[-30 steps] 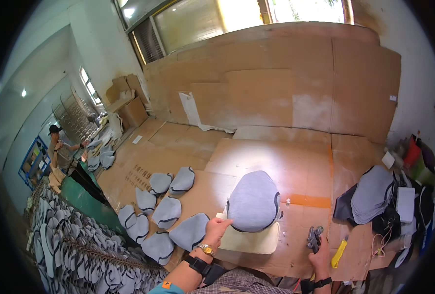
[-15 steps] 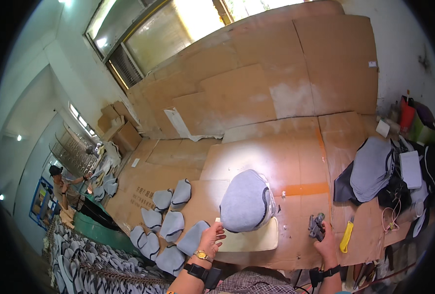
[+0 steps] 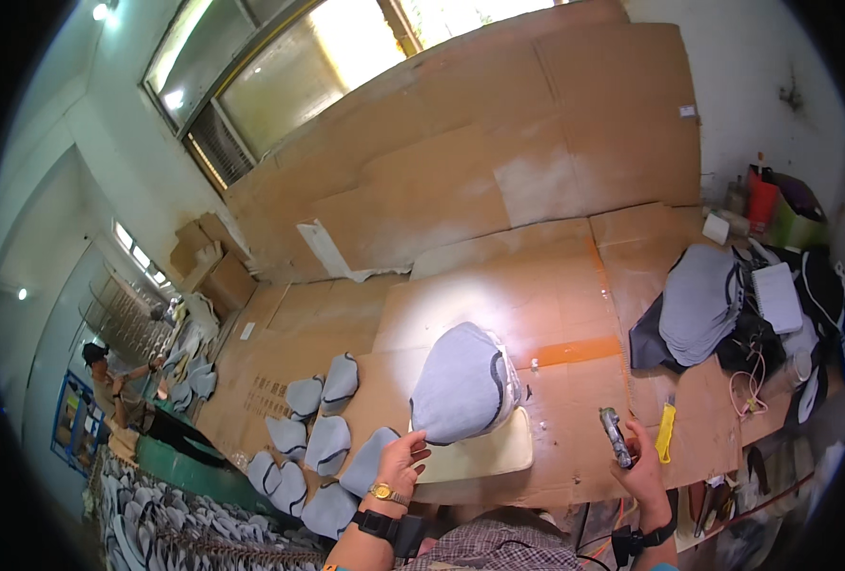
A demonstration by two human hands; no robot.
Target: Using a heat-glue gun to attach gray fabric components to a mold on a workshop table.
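Note:
A stack of grey fabric pieces with dark edging (image 3: 461,381) lies on a cream pad (image 3: 499,455) in front of me. My left hand (image 3: 402,464), wearing a gold watch, pinches the near left corner of the top grey piece. Over the table to the right, my right hand (image 3: 643,464) grips a small dark metal tool (image 3: 616,436), its exact kind unclear. A yellow utility knife (image 3: 666,433) lies just right of that hand. Several curved grey pieces with black edges (image 3: 328,445) are laid out left of the stack, the closest one beside my left wrist.
Cardboard (image 3: 499,252) covers the table and the wall behind. Another grey fabric pile (image 3: 697,305), a notepad (image 3: 776,297) and a red container (image 3: 761,200) sit at the right. Grey pieces heap (image 3: 175,514) at lower left. A person (image 3: 118,390) stands far left.
My left fingers have come onto the top piece's corner, which now reaches further left. The metal tool has turned in my right hand and shows a narrower side. The whole view has shifted slightly.

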